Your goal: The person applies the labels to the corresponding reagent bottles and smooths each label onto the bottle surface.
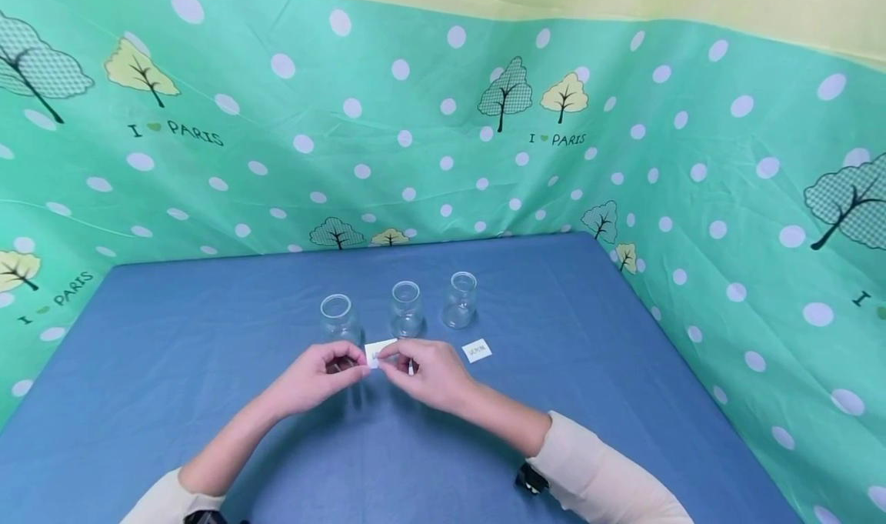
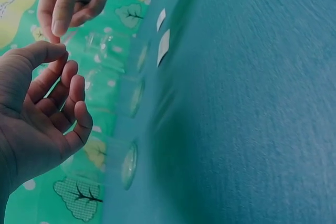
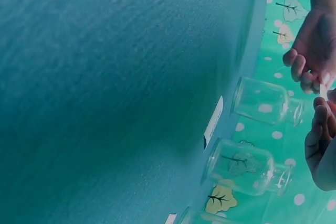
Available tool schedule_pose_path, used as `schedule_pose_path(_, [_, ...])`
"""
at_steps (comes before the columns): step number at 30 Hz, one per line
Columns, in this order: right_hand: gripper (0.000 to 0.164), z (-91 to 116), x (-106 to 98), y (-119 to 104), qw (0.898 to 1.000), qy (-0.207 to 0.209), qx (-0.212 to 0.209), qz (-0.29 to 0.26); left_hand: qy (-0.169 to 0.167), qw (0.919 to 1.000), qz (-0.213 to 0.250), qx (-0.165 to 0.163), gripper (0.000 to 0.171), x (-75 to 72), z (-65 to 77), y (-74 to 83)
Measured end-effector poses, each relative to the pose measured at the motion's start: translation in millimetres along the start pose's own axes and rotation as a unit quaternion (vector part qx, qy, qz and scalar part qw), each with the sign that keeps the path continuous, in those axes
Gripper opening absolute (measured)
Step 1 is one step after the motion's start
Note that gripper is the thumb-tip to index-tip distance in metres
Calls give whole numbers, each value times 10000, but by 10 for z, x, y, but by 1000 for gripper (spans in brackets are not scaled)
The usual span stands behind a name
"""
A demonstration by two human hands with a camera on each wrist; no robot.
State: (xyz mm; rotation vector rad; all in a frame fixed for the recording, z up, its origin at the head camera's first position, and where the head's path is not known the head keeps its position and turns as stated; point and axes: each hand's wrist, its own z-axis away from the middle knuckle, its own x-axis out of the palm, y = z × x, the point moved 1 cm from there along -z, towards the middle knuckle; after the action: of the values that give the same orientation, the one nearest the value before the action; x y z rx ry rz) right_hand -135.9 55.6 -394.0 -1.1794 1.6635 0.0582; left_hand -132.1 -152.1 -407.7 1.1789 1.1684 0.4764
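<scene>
A small white paper label (image 1: pixel 374 352) with handwriting is held up above the table between both hands. My left hand (image 1: pixel 320 378) pinches its left edge between thumb and forefinger, the other fingers loosely bent (image 2: pixel 50 100). At its right side, my right hand (image 1: pixel 432 374) pinches it with thumb and forefinger. Just beyond the hands stand three clear glass jars: a left one (image 1: pixel 339 318), a middle one (image 1: pixel 406 308) and a right one (image 1: pixel 460 301). A written label (image 1: pixel 477 350) lies before the right jar. Another label (image 3: pixel 212 121) lies nearby, mostly hidden behind my right hand in the head view.
Blue cloth (image 1: pixel 554 432) covers the table. Green dotted curtains with tree prints (image 1: pixel 388 124) hang along its back and sides. The jars stand upright in a row, their mouths uncovered. A dark strap (image 1: pixel 531 478) sits at my right sleeve.
</scene>
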Motion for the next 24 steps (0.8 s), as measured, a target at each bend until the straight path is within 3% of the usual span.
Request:
schedule_pose_path(5, [15,15,-2,5,9998,-156,72,-43,-148,9997,-23,174,6,7,-14,69])
schedule_pose_path(15, [15,25,-13,39,9950,-289,333,-897,-246,9990,-124,352,8,4,-26,137])
schedule_pose_path(24, [14,36,5,59,9895,-181,420,-1368,-53,9985,-260,469,7,33,-37,157])
